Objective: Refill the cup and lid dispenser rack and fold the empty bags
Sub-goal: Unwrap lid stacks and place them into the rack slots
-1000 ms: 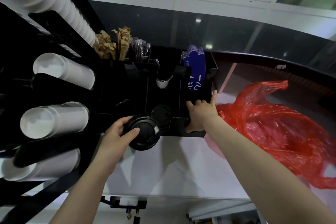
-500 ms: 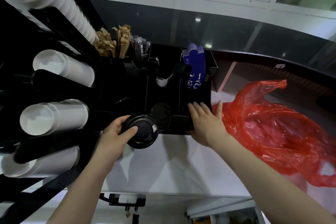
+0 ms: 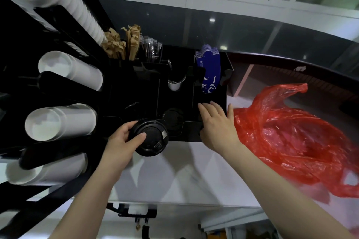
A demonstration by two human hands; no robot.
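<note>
Left hand (image 3: pixel 121 142): grips the black lid stack (image 3: pixel 149 137), now nearer its rack slot (image 3: pixel 172 120). Right hand (image 3: pixel 217 126): fingers flattened open onto the dispenser rack (image 3: pixel 209 75), steadying it; red bag (image 3: pixel 287 136) unfolded.

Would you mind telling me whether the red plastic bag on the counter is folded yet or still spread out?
Still spread out. The red plastic bag lies loose and crumpled on the counter, its handles splayed apart, with no flat creases.

Glossy black plastic lids (image 3: pixel 149 137), matt black rack (image 3: pixel 136 91); thin, crinkled, shiny red plastic bag (image 3: pixel 287 134); smooth white paper cups (image 3: pixel 60 121).
</note>
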